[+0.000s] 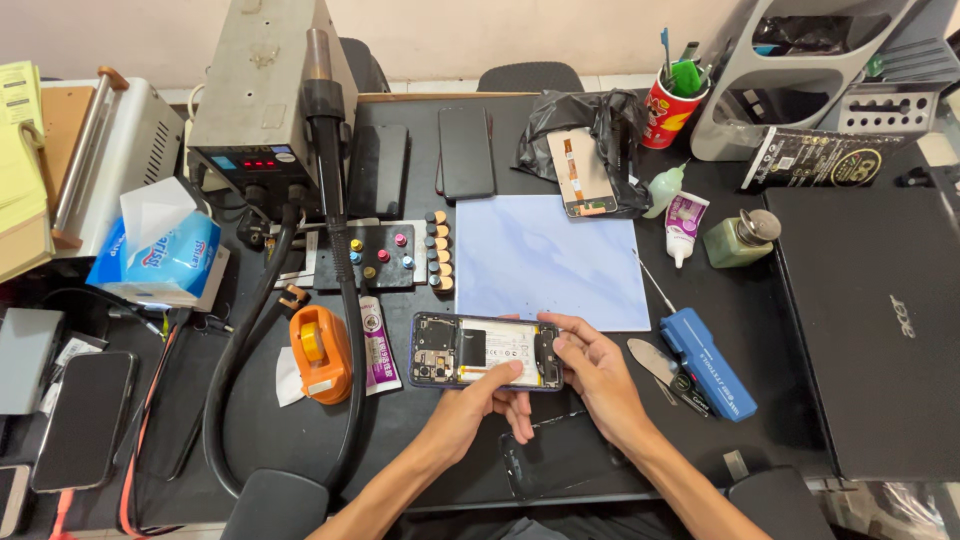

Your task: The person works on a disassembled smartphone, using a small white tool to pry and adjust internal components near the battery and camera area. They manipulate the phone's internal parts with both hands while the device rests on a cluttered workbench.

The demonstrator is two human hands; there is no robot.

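Two bare forearms, no sleeves.

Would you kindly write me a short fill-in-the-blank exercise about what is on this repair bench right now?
1. Both hands, the left hand and the right hand, hold an opened ____ with its back cover off.
2. The tape dispenser left of the hands is ____ in colour.
3. Above the hands lies a pale ____ work mat.
4. The closed laptop sits at the ____ side of the table.

Missing words: phone; orange; blue; right
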